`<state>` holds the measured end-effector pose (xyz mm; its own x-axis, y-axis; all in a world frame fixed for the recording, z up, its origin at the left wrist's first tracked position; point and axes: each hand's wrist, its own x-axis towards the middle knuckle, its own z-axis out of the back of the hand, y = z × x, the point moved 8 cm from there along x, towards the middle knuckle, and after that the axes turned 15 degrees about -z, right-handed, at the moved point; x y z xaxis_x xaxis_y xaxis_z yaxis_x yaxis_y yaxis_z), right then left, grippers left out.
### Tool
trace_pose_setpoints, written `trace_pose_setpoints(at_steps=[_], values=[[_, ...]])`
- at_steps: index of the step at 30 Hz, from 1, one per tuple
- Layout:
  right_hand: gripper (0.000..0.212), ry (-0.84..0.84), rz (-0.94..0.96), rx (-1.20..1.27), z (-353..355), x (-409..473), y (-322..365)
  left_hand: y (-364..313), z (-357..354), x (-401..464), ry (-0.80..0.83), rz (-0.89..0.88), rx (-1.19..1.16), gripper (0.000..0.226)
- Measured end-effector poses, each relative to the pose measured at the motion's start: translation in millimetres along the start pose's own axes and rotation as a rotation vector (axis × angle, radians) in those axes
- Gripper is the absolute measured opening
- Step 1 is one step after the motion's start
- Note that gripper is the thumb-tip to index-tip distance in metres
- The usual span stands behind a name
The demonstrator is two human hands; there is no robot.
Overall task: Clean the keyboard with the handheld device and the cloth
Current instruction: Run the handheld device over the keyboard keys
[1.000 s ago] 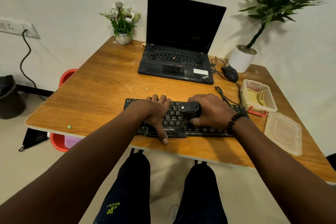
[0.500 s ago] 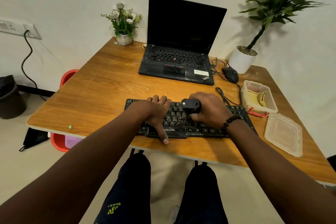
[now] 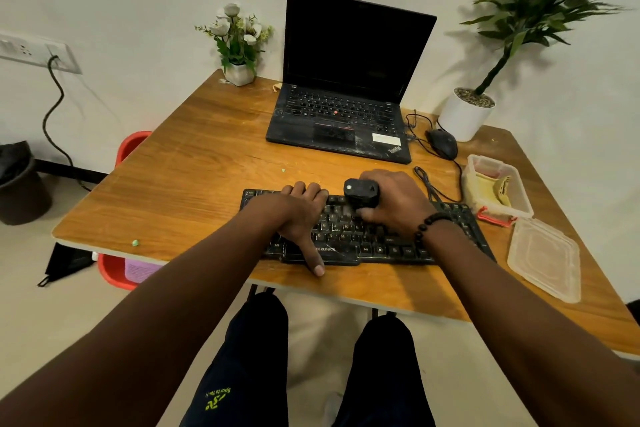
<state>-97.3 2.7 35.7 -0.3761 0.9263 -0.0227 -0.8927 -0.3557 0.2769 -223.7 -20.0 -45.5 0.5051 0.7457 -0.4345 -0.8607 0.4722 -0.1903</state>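
We are bracing the flat black plastic keyboard (image 3: 349, 236), which is lying near the front edge of the wooden table (image 3: 180, 191), with our left hand (image 3: 298, 215) spread across its left keys, fingers reaching over the far edge and the thumb hooking over the near edge; if that hand is slipping, the board is likely sliding off towards 6 o'clock. Our right hand (image 3: 398, 204) is clenching the small black handheld device (image 3: 361, 191) over the middle keys, and pressing too hard is risking a popped keycap or debris blowing towards the dusty black laptop (image 3: 343, 121) at 12 o'clock. At 3 o'clock, the yellow cloth (image 3: 498, 185) is lying in the clear plastic box (image 3: 512, 210), which our elbow could be knocking.
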Motion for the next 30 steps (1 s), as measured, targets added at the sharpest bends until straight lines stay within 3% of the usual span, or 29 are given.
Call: trace_pose_setpoints(at_steps=[5, 9, 12, 14, 17, 21, 24, 26, 30], values=[[0.038, 0.227, 0.023, 0.106, -10.3, -11.6, 2.1, -0.7, 0.5, -0.8, -0.009, -0.005, -0.008, 0.155], [0.03, 0.03, 0.043, -0.028, 2.4, -5.8, 5.4, -0.9, 0.4, 2.0, -0.008, -0.003, -0.015, 0.156], [0.033, 0.187, 0.076, 0.049, -8.6, -14.6, 13.0, 1.7, -1.5, 3.3, -0.012, 0.005, -0.017, 0.155], [0.034, 0.262, 0.123, -0.041, -14.7, -21.7, 17.3, 1.5, -1.2, 3.0, -0.006, -0.001, -0.007, 0.156], [0.028, 0.221, 0.105, -0.185, -2.6, -11.9, 17.8, -0.1, -1.0, 4.0, -0.01, -0.004, -0.001, 0.157], [0.031, 0.162, 0.079, -0.047, -1.4, -8.4, 20.7, 2.4, -1.9, 4.7, -0.015, 0.002, -0.007, 0.155], [0.03, 0.255, 0.101, -0.188, -12.6, -11.7, 18.5, 1.6, -2.5, 4.0, -0.011, -0.002, -0.015, 0.156], [0.028, 0.209, 0.121, -0.286, -6.0, -7.7, 21.0, 0.9, -1.8, 3.4, -0.011, 0.002, -0.022, 0.156], [0.029, 0.217, 0.123, -0.116, -3.9, -8.2, 25.3, 0.2, -0.5, 3.2, -0.008, 0.002, -0.008, 0.153]])
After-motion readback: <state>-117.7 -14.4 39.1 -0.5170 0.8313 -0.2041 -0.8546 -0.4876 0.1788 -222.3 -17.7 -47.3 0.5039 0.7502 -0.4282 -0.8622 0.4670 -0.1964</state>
